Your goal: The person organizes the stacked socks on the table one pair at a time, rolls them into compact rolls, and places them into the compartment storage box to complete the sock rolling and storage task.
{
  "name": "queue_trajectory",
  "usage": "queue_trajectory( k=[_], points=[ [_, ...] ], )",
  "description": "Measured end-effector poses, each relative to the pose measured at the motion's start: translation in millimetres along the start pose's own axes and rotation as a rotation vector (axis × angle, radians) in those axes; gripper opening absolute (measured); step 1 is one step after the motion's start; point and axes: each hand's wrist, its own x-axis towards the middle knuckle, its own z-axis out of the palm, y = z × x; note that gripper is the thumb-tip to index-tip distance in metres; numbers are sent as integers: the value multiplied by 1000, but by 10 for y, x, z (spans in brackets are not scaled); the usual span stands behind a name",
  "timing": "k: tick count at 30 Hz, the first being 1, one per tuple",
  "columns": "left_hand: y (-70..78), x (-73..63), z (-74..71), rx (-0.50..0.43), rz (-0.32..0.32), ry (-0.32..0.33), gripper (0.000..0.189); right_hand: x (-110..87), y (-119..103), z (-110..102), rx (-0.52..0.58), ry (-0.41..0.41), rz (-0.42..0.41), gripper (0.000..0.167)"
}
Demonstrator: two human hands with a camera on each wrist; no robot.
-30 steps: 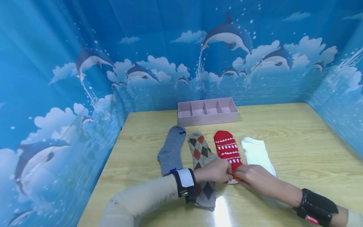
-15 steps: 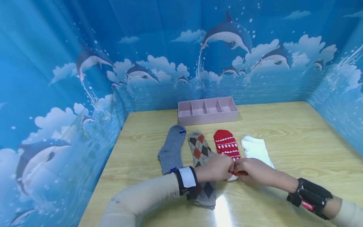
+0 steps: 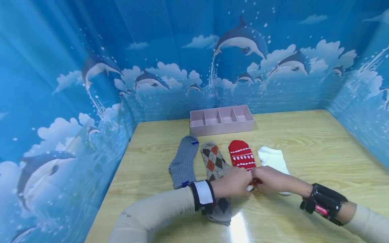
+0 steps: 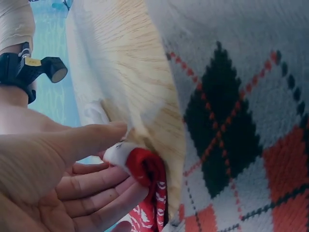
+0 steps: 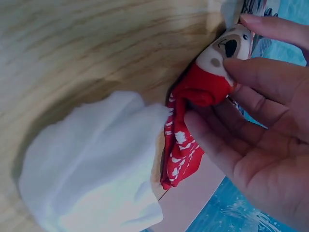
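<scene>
Two hands, one red sock (image 3: 242, 155), near end curled up between them.
Left hand (image 3: 234, 182) has the curled end pinched between thumb and fingers, and the right hand (image 3: 267, 179) is gripping it too, thumb on the white bit with the black-nosed face (the wrist cam shows that best). Rest of the red sock lies flat on the wood table (image 3: 319, 152), pointing away from the person, between the argyle sock (image 3: 212, 158) and the white sock (image 3: 275, 160). Left hand's over part of the argyle one, right arm's across the white one's near end. Gray sock (image 3: 183, 160) is at far left, and a pink four-slot box (image 3: 223, 129) sits behind the lot.
</scene>
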Motion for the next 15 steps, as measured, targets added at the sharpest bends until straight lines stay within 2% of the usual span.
queue_trajectory(
  k=[3,8,10,15],
  points=[
    [-17,10,33,-12,10,14,15,9,-2,7,29,-2,30,21],
    [-89,19,53,-145,39,59,27,6,17,48,98,22,84,20],
    [-116,23,45,-183,38,62,33,-1,23,69,125,45,110,19],
    [-151,45,13,-179,4,46,33,-40,14,127,191,144,146,21]
  ],
)
